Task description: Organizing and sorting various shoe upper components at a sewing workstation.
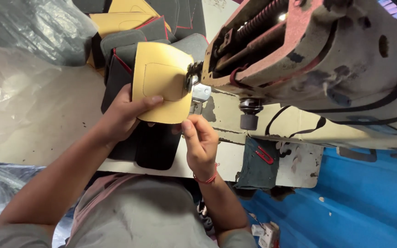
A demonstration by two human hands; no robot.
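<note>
Both hands grip a yellow leather piece (161, 82) at a worn sewing machine (309, 59): left hand (125, 115) pinches its lower edge, right hand (201, 140) its corner (black pieces (155, 147) lie beneath).

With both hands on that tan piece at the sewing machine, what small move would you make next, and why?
Probably ease the tan piece a little further under the needle area: its right edge already sits there, the left hand pins it flat and the right hand pinches its lower corner.
</note>
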